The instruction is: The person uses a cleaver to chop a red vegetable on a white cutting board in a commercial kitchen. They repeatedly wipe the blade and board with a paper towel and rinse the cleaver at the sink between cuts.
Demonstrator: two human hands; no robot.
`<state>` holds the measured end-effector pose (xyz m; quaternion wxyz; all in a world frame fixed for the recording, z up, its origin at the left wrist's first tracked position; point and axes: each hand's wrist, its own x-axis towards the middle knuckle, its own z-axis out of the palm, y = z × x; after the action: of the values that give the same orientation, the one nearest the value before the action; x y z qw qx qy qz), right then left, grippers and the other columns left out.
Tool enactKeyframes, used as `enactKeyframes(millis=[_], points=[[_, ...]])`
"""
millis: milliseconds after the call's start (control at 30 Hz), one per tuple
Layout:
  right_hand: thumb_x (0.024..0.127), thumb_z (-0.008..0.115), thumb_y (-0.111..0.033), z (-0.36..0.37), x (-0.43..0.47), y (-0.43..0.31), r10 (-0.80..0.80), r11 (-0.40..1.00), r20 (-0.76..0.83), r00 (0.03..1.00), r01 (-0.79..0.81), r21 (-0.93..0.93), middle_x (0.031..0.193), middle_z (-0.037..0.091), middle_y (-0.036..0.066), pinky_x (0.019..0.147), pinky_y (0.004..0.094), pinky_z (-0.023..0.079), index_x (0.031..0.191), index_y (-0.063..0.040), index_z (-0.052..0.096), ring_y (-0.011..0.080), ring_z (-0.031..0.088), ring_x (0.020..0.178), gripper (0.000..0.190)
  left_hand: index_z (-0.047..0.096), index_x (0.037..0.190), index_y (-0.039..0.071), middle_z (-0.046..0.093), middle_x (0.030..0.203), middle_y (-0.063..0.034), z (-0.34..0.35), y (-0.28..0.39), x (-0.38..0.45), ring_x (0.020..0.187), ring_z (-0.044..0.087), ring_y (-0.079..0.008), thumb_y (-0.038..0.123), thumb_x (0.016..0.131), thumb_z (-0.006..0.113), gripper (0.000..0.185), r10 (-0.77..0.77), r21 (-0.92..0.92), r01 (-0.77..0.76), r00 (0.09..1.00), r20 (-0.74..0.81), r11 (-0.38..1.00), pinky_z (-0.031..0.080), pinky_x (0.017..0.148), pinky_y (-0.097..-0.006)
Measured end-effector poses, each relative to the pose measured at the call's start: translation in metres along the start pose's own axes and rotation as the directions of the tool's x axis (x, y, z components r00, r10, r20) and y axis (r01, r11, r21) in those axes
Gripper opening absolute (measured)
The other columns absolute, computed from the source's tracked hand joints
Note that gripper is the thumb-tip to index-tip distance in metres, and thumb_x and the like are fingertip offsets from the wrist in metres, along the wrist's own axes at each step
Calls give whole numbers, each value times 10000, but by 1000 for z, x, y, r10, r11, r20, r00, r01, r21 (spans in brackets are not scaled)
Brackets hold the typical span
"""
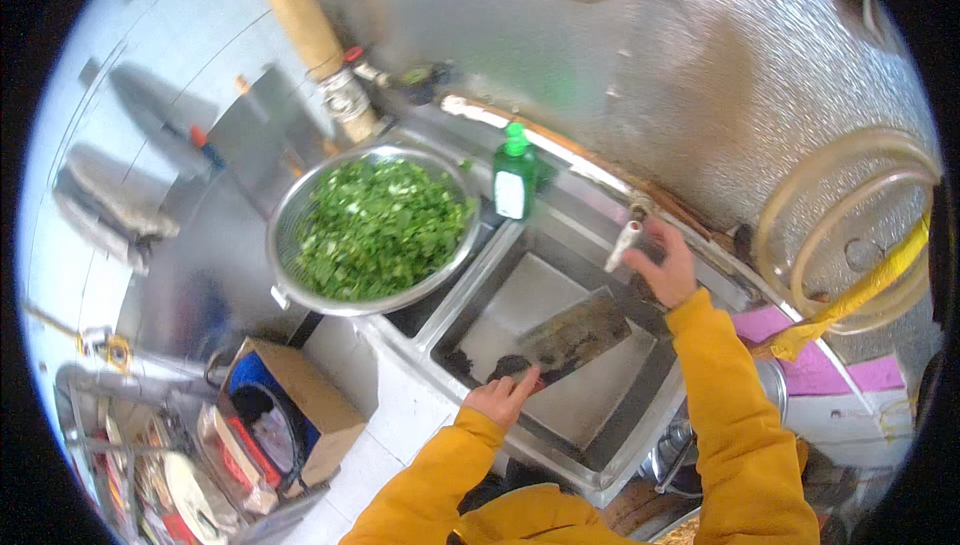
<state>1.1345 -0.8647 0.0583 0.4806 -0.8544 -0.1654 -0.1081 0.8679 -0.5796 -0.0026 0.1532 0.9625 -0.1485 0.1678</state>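
Observation:
My left hand (501, 399) grips the handle end of a cleaver with a broad, dark-stained blade (581, 335). The blade points to the upper right, inside a stainless steel sink (480, 275). Most of the cleaver's handle is hidden by my fingers. At the sink's back rim, my right hand (667, 267) is on a faucet, its thumb beside the pale spout (621, 248). The fingers behind the faucet are partly hidden. No water can be made out at the spout. A dark clump (457, 362) lies near the sink's left corner.
Left of the sink stands a metal colander (281, 275) heaped with chopped leafy greens (382, 230). A green bottle (515, 177) with a label is behind it on the ledge. A cardboard box (330, 402) sits lower left. Coiled hose (780, 230) and yellow fabric (862, 282) are at right.

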Motion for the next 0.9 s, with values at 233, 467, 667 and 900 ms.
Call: enactKeyframes(millis=[233,467,667,900], points=[[1086,577,-348,20,-110,16,443,732,220,869,-492,471,1138,709,115,969,352,536,1252,36,654,221,687,1040,426,652,1423,191,503,739,-1,-87,21,-104,594,601,-176,91,845,699,589,-160,61,160,987,-15,985,512,498,-324],[1111,444,-398,179,-277,-149,279,-259,843,460,-809,527,1419,631,181,1205,500,371,1344,16,632,348,532,1392,511,714,1328,122,505,682,-9,-190,45,-248,531,579,-174,112,778,805,557,-366,72,378,920,-141,923,470,455,-326],[1122,376,-377,301,-347,-319,-87,-185,932,352,-925,332,1494,576,212,1220,501,354,1403,37,585,389,487,1436,542,714,1342,172,514,693,1,-272,62,-418,510,567,-192,99,728,818,627,-580,170,622,779,-238,765,472,451,-337],[1132,330,-343,433,-490,-475,-195,-109,978,78,-992,58,1490,578,230,1217,514,365,1412,83,562,397,498,1428,560,724,1293,183,471,644,3,-364,69,-599,483,538,-172,181,841,826,463,-722,246,819,573,-388,518,427,416,-328]])
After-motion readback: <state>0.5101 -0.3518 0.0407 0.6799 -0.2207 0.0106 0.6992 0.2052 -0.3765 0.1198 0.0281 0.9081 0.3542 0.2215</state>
